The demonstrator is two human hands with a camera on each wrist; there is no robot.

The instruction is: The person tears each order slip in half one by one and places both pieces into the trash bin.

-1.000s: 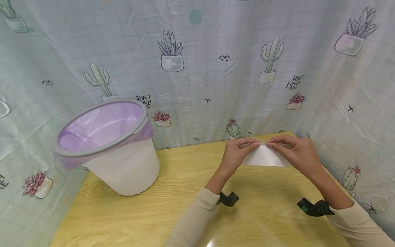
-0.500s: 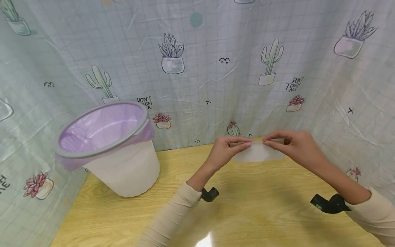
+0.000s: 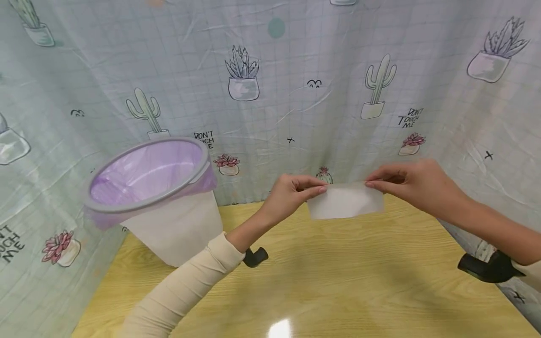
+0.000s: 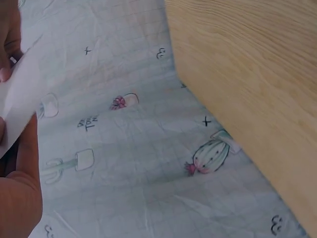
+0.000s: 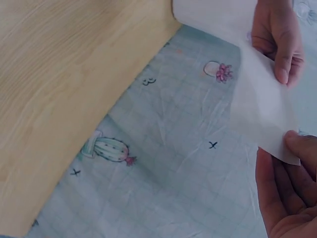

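Note:
A white rectangular piece of paper [image 3: 346, 202] hangs upright above the far part of the table in the head view. My left hand [image 3: 289, 195] pinches its top edge near the left corner between thumb and fingers. At the right end of that same edge, my right hand [image 3: 412, 183] pinches it too. In the right wrist view the paper [image 5: 262, 101] stretches between both hands, the right hand's thumb [image 5: 299, 144] lying on its corner. Only a slice of the paper [image 4: 22, 94] shows at the left border of the left wrist view.
To the left stands a white bin [image 3: 181, 234] with a grey rim and a purple liner [image 3: 148, 169]. Below the hands spreads a wooden table [image 3: 321, 281]. A cactus-print curtain [image 3: 270, 108] encloses the back and sides. Each wrist carries a black camera mount [image 3: 255, 257].
My hands have moved apart along the paper's top edge, the left hand leftward and the right slightly rightward. The paper now shows wider and flatter between them.

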